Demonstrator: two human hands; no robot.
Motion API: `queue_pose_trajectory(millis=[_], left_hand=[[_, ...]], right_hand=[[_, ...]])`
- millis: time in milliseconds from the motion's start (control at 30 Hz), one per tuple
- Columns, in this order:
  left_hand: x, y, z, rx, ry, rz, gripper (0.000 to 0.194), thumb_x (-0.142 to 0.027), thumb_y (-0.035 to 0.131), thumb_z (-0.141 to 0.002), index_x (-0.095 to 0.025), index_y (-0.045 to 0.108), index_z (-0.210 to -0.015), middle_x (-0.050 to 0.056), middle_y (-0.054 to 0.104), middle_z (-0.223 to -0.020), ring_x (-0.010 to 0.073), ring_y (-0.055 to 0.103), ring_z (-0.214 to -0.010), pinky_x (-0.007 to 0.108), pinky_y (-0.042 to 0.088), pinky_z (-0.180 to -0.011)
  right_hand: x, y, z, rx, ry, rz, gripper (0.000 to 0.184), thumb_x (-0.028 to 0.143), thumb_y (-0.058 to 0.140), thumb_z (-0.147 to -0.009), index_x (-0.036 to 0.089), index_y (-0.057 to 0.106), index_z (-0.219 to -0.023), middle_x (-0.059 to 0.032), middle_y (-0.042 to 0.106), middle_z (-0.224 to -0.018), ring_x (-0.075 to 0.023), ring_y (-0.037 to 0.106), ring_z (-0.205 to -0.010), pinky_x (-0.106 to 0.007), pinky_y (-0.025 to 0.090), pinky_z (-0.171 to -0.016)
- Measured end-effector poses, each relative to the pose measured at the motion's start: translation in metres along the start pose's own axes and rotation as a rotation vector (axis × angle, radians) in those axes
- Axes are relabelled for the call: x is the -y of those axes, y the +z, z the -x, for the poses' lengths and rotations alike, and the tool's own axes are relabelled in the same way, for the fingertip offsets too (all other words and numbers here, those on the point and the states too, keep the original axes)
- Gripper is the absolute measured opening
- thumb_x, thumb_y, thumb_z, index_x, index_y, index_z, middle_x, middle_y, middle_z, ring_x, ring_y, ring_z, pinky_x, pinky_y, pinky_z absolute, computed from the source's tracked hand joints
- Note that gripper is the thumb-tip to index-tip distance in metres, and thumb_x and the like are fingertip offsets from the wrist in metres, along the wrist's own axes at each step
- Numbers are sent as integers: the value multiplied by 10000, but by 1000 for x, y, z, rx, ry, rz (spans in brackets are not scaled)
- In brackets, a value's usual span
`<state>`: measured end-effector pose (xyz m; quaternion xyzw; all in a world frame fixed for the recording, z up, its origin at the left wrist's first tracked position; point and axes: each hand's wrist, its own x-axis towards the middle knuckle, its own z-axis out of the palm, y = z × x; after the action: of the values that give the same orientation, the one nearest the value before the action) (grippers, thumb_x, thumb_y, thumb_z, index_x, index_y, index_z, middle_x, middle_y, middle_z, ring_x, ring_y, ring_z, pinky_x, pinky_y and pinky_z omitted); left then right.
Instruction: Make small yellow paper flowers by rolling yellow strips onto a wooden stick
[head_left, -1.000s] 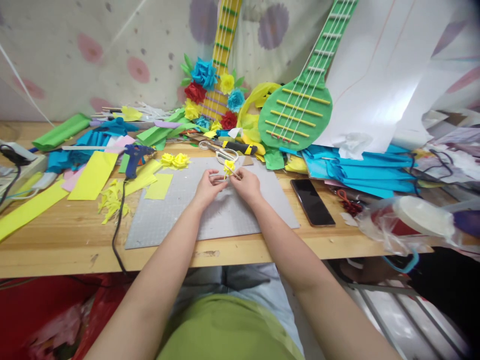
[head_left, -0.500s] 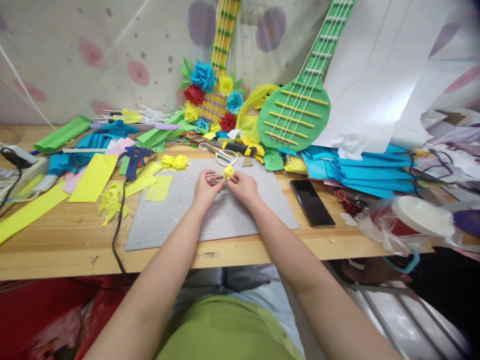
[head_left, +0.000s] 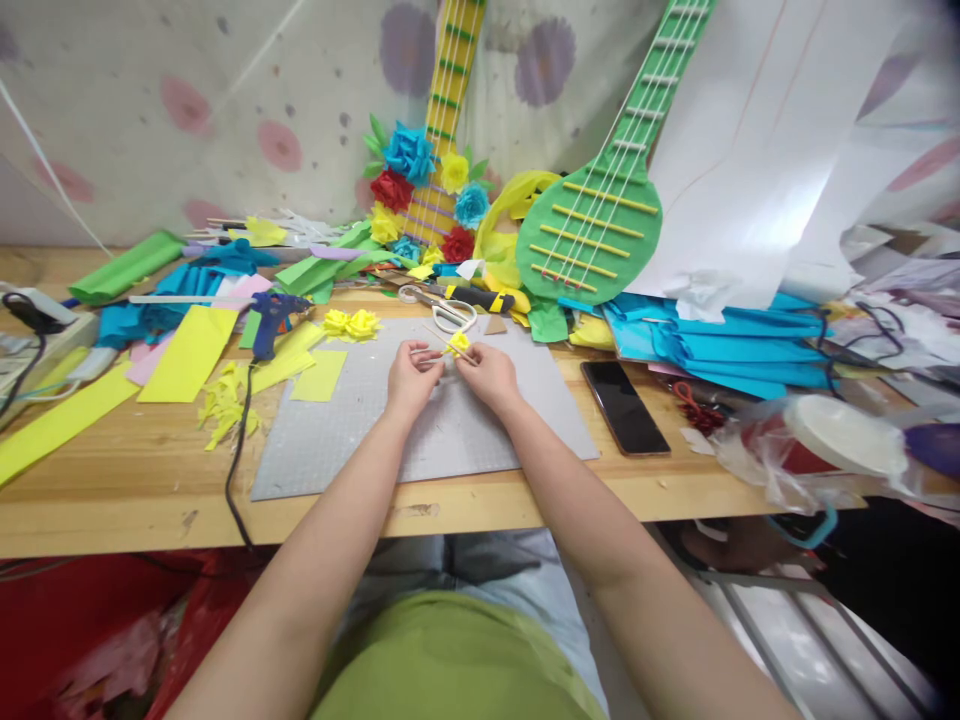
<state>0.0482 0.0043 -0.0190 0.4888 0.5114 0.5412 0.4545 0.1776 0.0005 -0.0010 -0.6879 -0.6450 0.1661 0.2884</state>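
Note:
A small yellow paper flower point(head_left: 457, 343) is between my two hands, above the grey cutting mat point(head_left: 330, 450). The curled fingers of my left hand point(head_left: 412, 382) are at its lower left edge, closed on its base, which is partly hidden. My right hand point(head_left: 489, 372) pinches a thin stick point(head_left: 435, 334) that slants up to the left across the flower. Just beyond my hands, white-handled scissors point(head_left: 454, 316) lie on the mat. Finished-looking yellow paper flowers point(head_left: 351, 324) rest at the mat's far left, and a yellow paper square point(head_left: 319, 375) lies nearer me.
To the left are a blue glue gun point(head_left: 266, 325) with its cord, yellow paper strips point(head_left: 187, 355) and yellow scraps point(head_left: 227, 405). A phone point(head_left: 625, 408) and a lidded tub point(head_left: 847, 435) are at right. Behind stand a green paper instrument point(head_left: 592, 235) and a flowered yellow one point(head_left: 431, 210).
The yellow flower has turned slightly between my fingers and looks wider. Both hands stay in nearly the same place, and the view has shifted a little.

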Motion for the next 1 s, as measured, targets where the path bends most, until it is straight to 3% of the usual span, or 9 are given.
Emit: queue_pose_trajectory(millis=[233, 800, 1000], left_hand=[[-6, 1, 2, 27, -76, 51, 406, -211, 653, -556, -170, 455, -908, 75, 661, -891, 124, 612, -646, 232, 479, -525], [-4, -2, 4, 88, 175, -137, 399, -200, 577, -646, -216, 347, -972, 40, 642, -913, 126, 615, -739, 246, 482, -594], [-7, -3, 6, 46, 222, -199, 403, -188, 575, -640, -220, 343, -968, 38, 631, -914, 137, 583, -870, 239, 480, -622]], right_hand=[[-2, 0, -3, 1, 11, -52, 214, 400, 485, -711, 211, 584, -691, 25, 600, -644, -107, 490, -581, -214, 282, -522], [-1, -1, -3, 11, 22, -111, 210, 399, 500, -687, 209, 586, -664, 28, 568, -592, -110, 470, -570, -217, 275, -517], [-3, 1, -4, 4, -6, -126, 205, 398, 504, -683, 210, 585, -669, 34, 557, -587, -108, 468, -573, -216, 279, -522]])
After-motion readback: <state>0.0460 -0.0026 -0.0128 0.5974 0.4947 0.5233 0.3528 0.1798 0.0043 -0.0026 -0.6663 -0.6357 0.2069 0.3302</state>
